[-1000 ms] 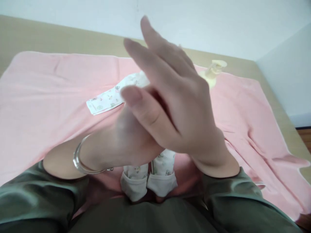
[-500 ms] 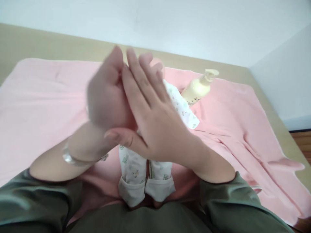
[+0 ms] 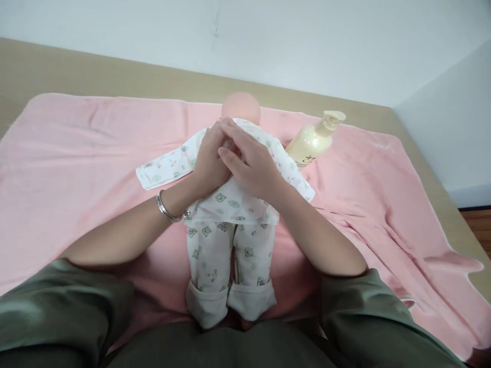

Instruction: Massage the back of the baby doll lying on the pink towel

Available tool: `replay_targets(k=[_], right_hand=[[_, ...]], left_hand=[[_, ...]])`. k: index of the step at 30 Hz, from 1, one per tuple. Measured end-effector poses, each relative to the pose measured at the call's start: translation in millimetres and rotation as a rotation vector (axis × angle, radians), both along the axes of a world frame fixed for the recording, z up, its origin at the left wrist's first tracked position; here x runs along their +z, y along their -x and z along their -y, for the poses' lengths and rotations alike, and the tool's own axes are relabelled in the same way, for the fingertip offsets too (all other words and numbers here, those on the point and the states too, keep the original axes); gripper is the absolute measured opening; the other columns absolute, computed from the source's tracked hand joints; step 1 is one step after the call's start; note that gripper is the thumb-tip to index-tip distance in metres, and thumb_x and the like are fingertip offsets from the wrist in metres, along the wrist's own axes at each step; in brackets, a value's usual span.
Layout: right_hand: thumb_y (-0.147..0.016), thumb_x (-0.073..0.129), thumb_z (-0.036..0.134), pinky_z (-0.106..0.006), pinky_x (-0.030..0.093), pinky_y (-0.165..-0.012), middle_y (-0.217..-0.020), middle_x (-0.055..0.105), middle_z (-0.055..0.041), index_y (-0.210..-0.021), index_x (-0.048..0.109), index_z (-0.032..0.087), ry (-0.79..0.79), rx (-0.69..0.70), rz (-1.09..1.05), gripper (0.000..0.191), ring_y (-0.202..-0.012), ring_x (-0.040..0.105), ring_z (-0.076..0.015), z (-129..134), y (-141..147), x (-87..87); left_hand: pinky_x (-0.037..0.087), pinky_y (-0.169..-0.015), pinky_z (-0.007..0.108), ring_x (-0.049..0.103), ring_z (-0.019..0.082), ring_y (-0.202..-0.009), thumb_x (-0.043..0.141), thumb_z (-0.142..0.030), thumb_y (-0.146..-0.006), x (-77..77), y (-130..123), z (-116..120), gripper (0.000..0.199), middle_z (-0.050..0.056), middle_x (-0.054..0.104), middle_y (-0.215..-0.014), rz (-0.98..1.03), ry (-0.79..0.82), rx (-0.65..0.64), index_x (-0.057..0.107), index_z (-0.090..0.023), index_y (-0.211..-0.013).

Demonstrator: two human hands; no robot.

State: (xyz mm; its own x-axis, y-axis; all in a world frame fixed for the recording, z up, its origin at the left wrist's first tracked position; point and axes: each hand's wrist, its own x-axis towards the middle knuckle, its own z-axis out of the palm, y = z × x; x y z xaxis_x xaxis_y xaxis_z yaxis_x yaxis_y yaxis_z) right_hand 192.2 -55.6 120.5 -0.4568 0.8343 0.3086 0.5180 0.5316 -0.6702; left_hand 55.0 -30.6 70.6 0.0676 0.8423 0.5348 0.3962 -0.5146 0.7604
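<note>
A doll with a smooth pink head [image 3: 241, 106] lies on a pink blanket, wearing a white patterned top [image 3: 233, 203] and matching trousers [image 3: 249, 253] with turned-up cuffs. Over the chest of the top, my left hand [image 3: 213, 158] and my right hand [image 3: 255, 161] are cupped together, fingers closed and touching at the tips. Nothing shows between them, though the palms are hidden. A silver bracelet [image 3: 165, 207] circles my left wrist. Beside the doll's right-hand sleeve leans a cream pump bottle [image 3: 311, 142].
The pink blanket [image 3: 76, 153] has folds on the right and covers much of a light wooden surface [image 3: 115, 66]. A white wall [image 3: 268, 46] rises behind it. A strip of brown floor [image 3: 477, 225] shows at the far right.
Both hands have come down from in front of the camera onto the doll's chest area. They have gone from crossed palms to a cupped clasp, uncovering the head and left sleeve.
</note>
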Motion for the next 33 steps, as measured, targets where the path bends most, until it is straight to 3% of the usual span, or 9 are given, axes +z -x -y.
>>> replay_targets(k=[2, 7, 11, 17, 21, 26, 30, 33], right_hand=[[-0.109, 0.042, 0.028, -0.048, 0.042, -0.137, -0.165, 0.056, -0.0061, -0.154, 0.058, 0.018, -0.039, -0.021, 0.038, 0.048, -0.158, 0.050, -0.0262, -6.7, 0.2, -9.1], [-0.111, 0.039, 0.023, -0.050, 0.023, -0.145, -0.173, 0.046, -0.0083, -0.158, 0.057, 0.012, -0.068, -0.062, 0.235, 0.051, -0.168, 0.033, -0.0268, -25.1, -7.5, -23.0], [-0.113, 0.037, 0.026, -0.051, 0.022, -0.143, -0.178, 0.037, -0.0127, -0.160, 0.055, 0.011, -0.004, -0.151, 0.329, 0.052, -0.170, 0.029, -0.0300, -34.7, -16.2, -20.8], [-0.110, 0.046, 0.025, -0.061, 0.018, -0.142, -0.181, 0.027, -0.0192, -0.169, 0.040, 0.008, 0.013, -0.322, 0.477, 0.062, -0.171, 0.020, -0.0390, -6.1, 3.3, -19.3], [-0.107, 0.048, 0.024, -0.063, 0.016, -0.142, -0.180, 0.034, -0.0101, -0.164, 0.051, 0.016, -0.101, -0.250, 0.489, 0.057, -0.171, 0.022, -0.0374, 12.3, 14.1, -23.7], [-0.108, 0.048, 0.030, -0.061, 0.015, -0.143, -0.180, 0.034, -0.0029, -0.161, 0.054, 0.022, -0.076, -0.150, 0.439, 0.054, -0.171, 0.023, -0.0331, -15.2, -4.7, -22.7], [-0.109, 0.047, 0.034, -0.057, 0.020, -0.142, -0.181, 0.029, -0.0104, -0.169, 0.042, 0.014, 0.014, -0.247, 0.475, 0.063, -0.171, 0.023, -0.0326, -31.1, -12.4, -19.5], [-0.110, 0.044, 0.032, -0.063, 0.021, -0.140, -0.181, 0.029, -0.0147, -0.169, 0.041, 0.014, 0.009, -0.313, 0.508, 0.062, -0.171, 0.023, -0.0386, -11.2, -0.2, -19.2]], left_hand=[[0.061, -0.091, 0.050, 0.070, 0.029, -0.095, 0.056, -0.034, -0.102, 3.4, -0.3, -0.2, 0.016, 0.007, 0.072, -0.094, -0.032, -0.038, 0.019, 0.060, -0.028, -0.088], [0.055, -0.115, 0.052, 0.071, 0.030, -0.119, 0.050, -0.025, -0.100, -18.2, 15.7, -15.1, 0.024, 0.007, 0.079, -0.121, -0.109, -0.012, 0.053, 0.071, -0.026, -0.111], [0.049, -0.127, 0.047, 0.064, 0.028, -0.141, 0.051, -0.024, -0.100, -37.3, 25.9, -21.0, 0.037, 0.006, 0.074, -0.144, -0.064, 0.037, 0.129, 0.071, -0.025, -0.131], [0.053, -0.125, 0.043, 0.068, 0.027, -0.136, 0.050, -0.021, -0.097, -42.9, 25.4, -19.1, 0.039, 0.006, 0.076, -0.139, -0.043, 0.021, 0.140, 0.073, -0.024, -0.127], [0.050, -0.128, 0.041, 0.066, 0.027, -0.139, 0.048, -0.018, -0.098, -44.6, 25.2, -20.2, 0.040, 0.004, 0.075, -0.141, -0.040, 0.060, 0.124, 0.070, -0.025, -0.130], [0.052, -0.127, 0.043, 0.066, 0.027, -0.137, 0.048, -0.014, -0.092, -42.6, 24.9, -20.8, 0.044, 0.003, 0.076, -0.140, -0.046, 0.053, 0.129, 0.072, -0.026, -0.127], [0.052, -0.127, 0.047, 0.066, 0.028, -0.137, 0.049, -0.015, -0.088, -39.2, 23.3, -19.7, 0.046, 0.003, 0.076, -0.140, -0.057, 0.042, 0.134, 0.073, -0.025, -0.126], [0.050, -0.128, 0.049, 0.065, 0.028, -0.138, 0.048, -0.020, -0.093, -40.4, 22.9, -20.4, 0.042, 0.004, 0.075, -0.141, -0.062, 0.053, 0.135, 0.072, -0.025, -0.127]])
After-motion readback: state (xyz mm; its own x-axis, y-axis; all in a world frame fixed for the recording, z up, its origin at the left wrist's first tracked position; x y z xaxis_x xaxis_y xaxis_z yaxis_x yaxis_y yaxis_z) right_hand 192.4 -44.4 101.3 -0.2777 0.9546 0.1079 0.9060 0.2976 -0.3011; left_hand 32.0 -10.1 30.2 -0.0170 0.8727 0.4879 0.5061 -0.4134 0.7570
